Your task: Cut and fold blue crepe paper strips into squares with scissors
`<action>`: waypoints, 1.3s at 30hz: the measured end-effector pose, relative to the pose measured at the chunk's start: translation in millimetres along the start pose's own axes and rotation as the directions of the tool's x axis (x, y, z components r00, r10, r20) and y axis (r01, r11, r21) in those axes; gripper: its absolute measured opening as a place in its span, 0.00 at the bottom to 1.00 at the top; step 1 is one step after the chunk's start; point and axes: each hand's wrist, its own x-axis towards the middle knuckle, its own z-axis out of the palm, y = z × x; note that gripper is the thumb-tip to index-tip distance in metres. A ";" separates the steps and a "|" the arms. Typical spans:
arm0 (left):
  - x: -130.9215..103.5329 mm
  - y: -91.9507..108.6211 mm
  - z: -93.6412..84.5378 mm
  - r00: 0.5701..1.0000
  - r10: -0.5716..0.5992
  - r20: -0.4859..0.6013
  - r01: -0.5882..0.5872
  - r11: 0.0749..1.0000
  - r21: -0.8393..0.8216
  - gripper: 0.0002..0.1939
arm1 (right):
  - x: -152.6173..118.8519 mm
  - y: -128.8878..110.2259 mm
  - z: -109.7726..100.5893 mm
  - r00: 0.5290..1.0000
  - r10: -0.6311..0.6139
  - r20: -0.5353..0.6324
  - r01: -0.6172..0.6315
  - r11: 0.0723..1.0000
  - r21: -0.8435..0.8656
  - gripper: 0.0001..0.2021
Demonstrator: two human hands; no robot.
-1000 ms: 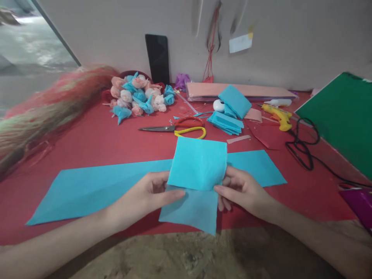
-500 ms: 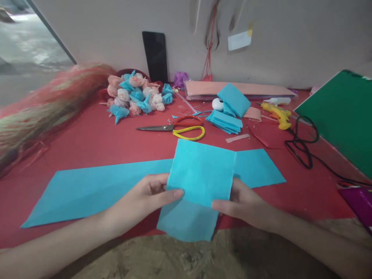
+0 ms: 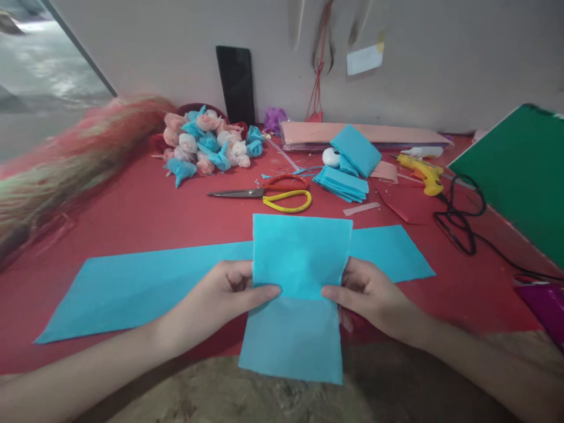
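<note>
A light-blue crepe paper piece point(image 3: 297, 282) is held up in front of me, folded across its middle so the top flap leans over the lower part. My left hand point(image 3: 222, 299) pinches its left edge at the fold. Its right edge is pinched by my right hand point(image 3: 370, 294) at the same height. Behind it a long blue paper strip point(image 3: 145, 285) lies flat on the red table point(image 3: 167, 214).
Scissors point(image 3: 268, 194) with red and yellow handles lie beyond the strip. A pile of small paper roses point(image 3: 207, 147) sits back left, stacked blue squares point(image 3: 348, 170) back right, a yellow glue gun point(image 3: 423, 173) with black cord point(image 3: 462, 226), a green board point(image 3: 520, 170) at right.
The folded blue piece has been straightened: its edges now line up squarely and the lower part hangs longer. Both hands stay pinched at its sides.
</note>
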 end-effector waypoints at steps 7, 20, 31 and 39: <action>-2.3 -5.7 -3.8 0.991 -0.011 -0.130 0.025 0.993 0.112 0.08 | -1.8 -3.5 -7.6 0.971 -0.237 -0.035 0.225 0.953 -0.204 0.09; -2.2 7.0 -7.2 1.000 -0.009 0.020 0.011 0.995 -0.103 0.15 | -1.8 -9.0 -17.4 0.815 -0.572 0.098 0.552 0.711 -0.436 0.19; -5.2 -0.1 -6.8 0.979 -0.018 0.203 -0.014 0.988 0.156 0.11 | -1.4 -8.7 -9.2 0.942 -0.248 0.228 0.326 0.841 -0.432 0.16; -2.3 0.4 4.8 0.999 -0.048 -0.015 0.050 0.927 0.372 0.16 | -3.3 -5.4 -1.5 0.897 -0.397 0.197 0.442 0.766 -0.467 0.15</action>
